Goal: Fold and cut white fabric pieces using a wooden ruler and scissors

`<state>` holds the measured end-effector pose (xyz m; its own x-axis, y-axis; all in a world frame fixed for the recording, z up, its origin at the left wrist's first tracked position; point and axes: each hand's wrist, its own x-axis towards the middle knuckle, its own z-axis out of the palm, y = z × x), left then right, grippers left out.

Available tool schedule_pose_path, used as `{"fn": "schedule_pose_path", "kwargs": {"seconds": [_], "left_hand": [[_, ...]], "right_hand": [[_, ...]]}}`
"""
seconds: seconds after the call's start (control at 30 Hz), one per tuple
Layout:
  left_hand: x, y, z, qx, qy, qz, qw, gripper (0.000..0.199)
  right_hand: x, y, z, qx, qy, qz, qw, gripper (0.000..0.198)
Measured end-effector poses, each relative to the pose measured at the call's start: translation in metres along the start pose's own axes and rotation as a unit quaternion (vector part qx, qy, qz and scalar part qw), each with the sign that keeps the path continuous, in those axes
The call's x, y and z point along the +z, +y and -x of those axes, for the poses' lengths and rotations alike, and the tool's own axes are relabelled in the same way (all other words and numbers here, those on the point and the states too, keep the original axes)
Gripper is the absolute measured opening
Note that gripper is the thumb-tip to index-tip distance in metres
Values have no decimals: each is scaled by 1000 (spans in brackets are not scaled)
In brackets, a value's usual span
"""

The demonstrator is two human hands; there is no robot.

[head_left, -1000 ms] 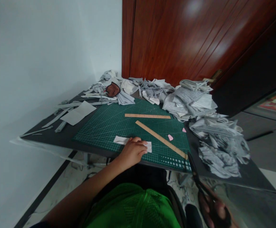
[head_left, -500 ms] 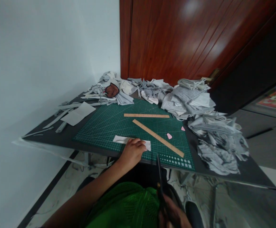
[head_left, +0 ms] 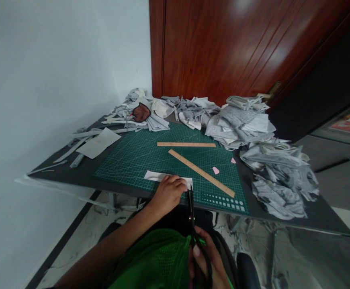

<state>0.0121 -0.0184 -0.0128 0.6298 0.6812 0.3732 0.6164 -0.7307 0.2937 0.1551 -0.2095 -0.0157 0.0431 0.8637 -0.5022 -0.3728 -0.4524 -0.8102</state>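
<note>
A white fabric strip (head_left: 154, 176) lies along the front edge of the green cutting mat (head_left: 126, 160). My left hand (head_left: 168, 193) holds it near its right end, fingers bent and pressed together on the cloth. Black scissors (head_left: 192, 218) are gripped in my right hand (head_left: 207, 255), which is low in front of my body. Their blades point away from me, slightly parted, with the tips at the strip's right end beside my left fingertips. Whether the blades touch the cloth, I cannot tell.
Two wooden rulers (head_left: 201, 172) and two small pink pieces (head_left: 215, 170) lie on the mat. Piles of grey and white cloth (head_left: 241, 124) line the back and right of the table. At left are a pale sheet (head_left: 99, 143) and narrow strips. A brown, dark-edged piece (head_left: 141, 112) rests on scraps.
My right hand has brought the scissors left and forward, from beside the strip to its right end, and the blades have parted. My left hand stays on the strip.
</note>
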Motion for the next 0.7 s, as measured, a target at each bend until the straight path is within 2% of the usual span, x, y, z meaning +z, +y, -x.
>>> {"fn": "schedule_pose_path", "kwargs": {"seconds": [0.2,0.5,0.7], "left_hand": [[-1,0,0,-8,-8,1,1000,20],[3,-2,3,6,3,-6,1000,16],[2,0,3,11,-15,-14,1000,14]], "right_hand": [[16,-9,-10,1,0,-21,1000,92],[1,-4,-22,-15,-6,14,1000,79],[8,-3,-13,-41,18,12,999,63]]}}
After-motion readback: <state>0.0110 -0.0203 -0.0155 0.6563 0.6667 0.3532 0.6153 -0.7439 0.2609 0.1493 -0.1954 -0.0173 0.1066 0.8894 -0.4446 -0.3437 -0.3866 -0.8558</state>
